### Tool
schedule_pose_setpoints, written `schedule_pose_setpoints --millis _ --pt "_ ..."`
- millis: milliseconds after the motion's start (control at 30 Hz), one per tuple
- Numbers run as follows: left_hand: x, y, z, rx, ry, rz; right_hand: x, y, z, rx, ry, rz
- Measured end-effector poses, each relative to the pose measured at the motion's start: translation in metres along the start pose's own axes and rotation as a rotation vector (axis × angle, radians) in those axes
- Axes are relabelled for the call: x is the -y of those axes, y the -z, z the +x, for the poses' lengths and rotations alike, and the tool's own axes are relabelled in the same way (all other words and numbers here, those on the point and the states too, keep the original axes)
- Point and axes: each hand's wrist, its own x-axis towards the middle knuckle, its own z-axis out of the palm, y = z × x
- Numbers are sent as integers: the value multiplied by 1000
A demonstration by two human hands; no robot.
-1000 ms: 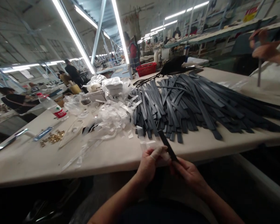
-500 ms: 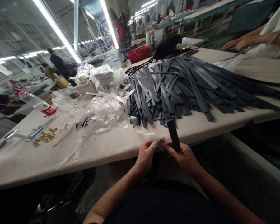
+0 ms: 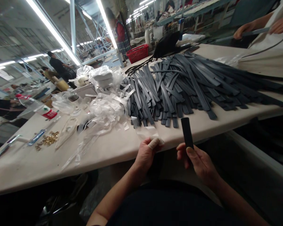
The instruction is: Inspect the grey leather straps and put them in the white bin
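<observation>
My left hand (image 3: 145, 155), with a white cover on its thumb, is closed at the table's front edge. It pinches a translucent plastic strip (image 3: 148, 132) that runs back toward the straps. My right hand (image 3: 201, 163), to the right and apart from it, grips a dark strap (image 3: 187, 133) between thumb and fingers. The strap's flat end points up; its lower part is hidden by the hand and the dark background. Behind both hands spreads a large heap of grey straps (image 3: 169, 91).
Crumpled clear plastic (image 3: 106, 110) lies left of the straps. Further left are small gold metal pieces (image 3: 51, 138), a blue packet (image 3: 37, 137) and a tilted plastic bottle (image 3: 40, 106). A red basket (image 3: 138, 54) stands behind. A co-worker's hands (image 3: 244, 30) hold a strap at upper right.
My hands have moved apart: the right one went right with the dark strap, while the left stays near the plastic strip. The co-worker's hands at upper right have spread and lifted a strap.
</observation>
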Motion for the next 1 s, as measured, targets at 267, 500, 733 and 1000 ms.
schedule_pose_setpoints --millis 267,500,733,1000 --pt "-3 -10 6 -69 24 -167 -19 2 -31 289 -13 -377" --pt "1 -10 3 -14 -9 -171 -21 -6 -27 238 16 -492" --pt "4 -8 0 -16 -2 -149 -13 -8 -23 247 -18 -550" --pt "18 -11 -19 7 73 28 -19 -16 -17 341 -138 -280"
